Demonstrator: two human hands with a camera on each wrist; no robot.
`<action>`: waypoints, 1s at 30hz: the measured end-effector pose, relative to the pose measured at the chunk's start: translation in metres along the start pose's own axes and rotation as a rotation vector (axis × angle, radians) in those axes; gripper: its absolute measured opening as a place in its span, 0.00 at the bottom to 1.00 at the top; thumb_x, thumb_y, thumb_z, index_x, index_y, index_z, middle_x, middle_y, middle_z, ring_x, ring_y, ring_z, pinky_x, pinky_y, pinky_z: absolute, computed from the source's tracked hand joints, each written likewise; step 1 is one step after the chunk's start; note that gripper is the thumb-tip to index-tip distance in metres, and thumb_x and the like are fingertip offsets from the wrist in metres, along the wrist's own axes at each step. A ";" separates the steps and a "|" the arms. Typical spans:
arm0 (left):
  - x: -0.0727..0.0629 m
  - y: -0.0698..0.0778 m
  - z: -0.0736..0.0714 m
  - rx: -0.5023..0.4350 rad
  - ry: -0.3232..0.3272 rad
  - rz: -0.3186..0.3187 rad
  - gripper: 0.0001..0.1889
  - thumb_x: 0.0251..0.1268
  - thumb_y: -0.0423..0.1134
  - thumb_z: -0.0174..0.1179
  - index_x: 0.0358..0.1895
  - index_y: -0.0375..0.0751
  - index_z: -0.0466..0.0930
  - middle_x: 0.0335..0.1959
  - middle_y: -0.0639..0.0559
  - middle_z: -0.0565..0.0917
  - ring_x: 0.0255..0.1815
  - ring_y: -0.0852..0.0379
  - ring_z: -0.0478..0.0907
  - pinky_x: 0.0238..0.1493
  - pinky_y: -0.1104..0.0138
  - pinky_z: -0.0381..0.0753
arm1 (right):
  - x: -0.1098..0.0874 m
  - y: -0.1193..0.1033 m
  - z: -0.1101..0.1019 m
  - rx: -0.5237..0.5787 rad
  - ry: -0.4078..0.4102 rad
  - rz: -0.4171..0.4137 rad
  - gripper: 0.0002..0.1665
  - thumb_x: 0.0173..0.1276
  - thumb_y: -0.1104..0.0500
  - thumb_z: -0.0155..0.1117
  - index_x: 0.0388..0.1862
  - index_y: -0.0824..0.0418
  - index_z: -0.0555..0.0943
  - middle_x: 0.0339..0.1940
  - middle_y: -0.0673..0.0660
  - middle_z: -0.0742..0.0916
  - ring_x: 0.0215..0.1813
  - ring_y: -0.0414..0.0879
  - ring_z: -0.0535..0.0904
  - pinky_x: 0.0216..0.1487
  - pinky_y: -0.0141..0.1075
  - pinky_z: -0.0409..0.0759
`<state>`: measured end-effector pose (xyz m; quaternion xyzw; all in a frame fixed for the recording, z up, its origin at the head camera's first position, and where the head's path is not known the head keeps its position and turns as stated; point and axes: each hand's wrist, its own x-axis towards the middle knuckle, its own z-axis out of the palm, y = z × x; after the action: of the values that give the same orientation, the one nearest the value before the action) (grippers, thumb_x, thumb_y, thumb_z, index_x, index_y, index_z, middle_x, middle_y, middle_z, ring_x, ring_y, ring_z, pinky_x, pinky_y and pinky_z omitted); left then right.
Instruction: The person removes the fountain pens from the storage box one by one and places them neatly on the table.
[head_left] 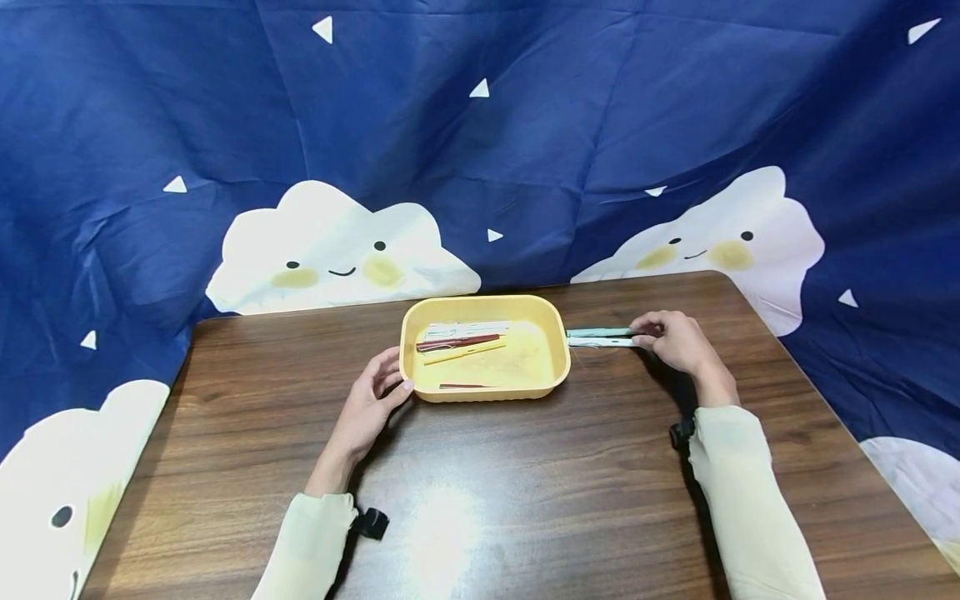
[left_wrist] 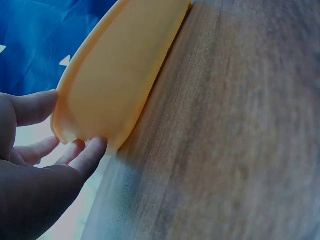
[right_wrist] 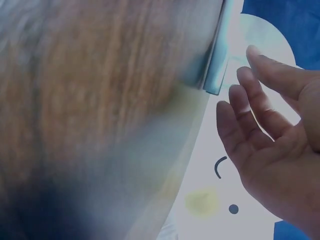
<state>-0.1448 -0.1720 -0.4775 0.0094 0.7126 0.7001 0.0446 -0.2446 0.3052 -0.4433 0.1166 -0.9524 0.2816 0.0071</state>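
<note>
A yellow rectangular tray (head_left: 491, 394) rests on the table, holding several pens, among them a dark red pen (head_left: 457, 342), a yellow pen (head_left: 465, 352) and pale ones. My left hand (head_left: 369, 406) grips the tray's left end, thumb at the front corner and fingers along the side; the left wrist view shows fingertips against the tray wall (left_wrist: 120, 75). To the tray's right, a turquoise pen (head_left: 600, 332) and a pale blue-white pen (head_left: 598, 342) lie side by side. At their right ends is my right hand (head_left: 678, 340); in the right wrist view its fingers are spread apart, gripping nothing.
Underneath is a brown wood-grain table (head_left: 547, 483) with a bright glare patch near the front. A blue cloth (head_left: 450, 150) with white clouds and triangles hangs behind the table and down its sides. Each wrist wears a black band.
</note>
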 end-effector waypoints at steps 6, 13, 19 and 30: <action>0.000 0.000 0.000 -0.002 -0.003 -0.002 0.31 0.72 0.27 0.59 0.76 0.36 0.61 0.69 0.35 0.70 0.67 0.41 0.70 0.55 0.74 0.74 | -0.001 -0.010 -0.001 0.029 0.006 -0.012 0.12 0.69 0.61 0.71 0.48 0.67 0.86 0.37 0.60 0.89 0.39 0.51 0.83 0.43 0.44 0.77; -0.001 0.003 -0.001 -0.013 0.007 0.006 0.31 0.71 0.26 0.60 0.75 0.35 0.62 0.68 0.34 0.71 0.67 0.40 0.70 0.55 0.74 0.75 | 0.001 -0.025 0.001 0.064 0.019 -0.041 0.16 0.70 0.59 0.71 0.52 0.68 0.85 0.40 0.62 0.89 0.44 0.57 0.84 0.49 0.50 0.76; -0.002 0.004 0.000 -0.008 0.005 -0.003 0.31 0.71 0.26 0.59 0.75 0.35 0.61 0.67 0.34 0.71 0.67 0.41 0.70 0.55 0.74 0.75 | 0.002 -0.044 0.002 0.118 0.028 -0.043 0.19 0.69 0.58 0.72 0.53 0.67 0.84 0.44 0.63 0.89 0.46 0.56 0.84 0.51 0.48 0.77; -0.002 0.005 0.001 -0.023 0.011 -0.008 0.31 0.71 0.25 0.59 0.75 0.34 0.61 0.67 0.34 0.71 0.67 0.40 0.70 0.54 0.74 0.75 | 0.008 -0.080 0.001 0.146 0.033 -0.102 0.19 0.68 0.55 0.73 0.54 0.63 0.85 0.44 0.59 0.89 0.42 0.52 0.83 0.46 0.40 0.77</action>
<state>-0.1435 -0.1711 -0.4724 0.0021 0.7049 0.7080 0.0438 -0.2343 0.2380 -0.4013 0.1602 -0.9219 0.3514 0.0287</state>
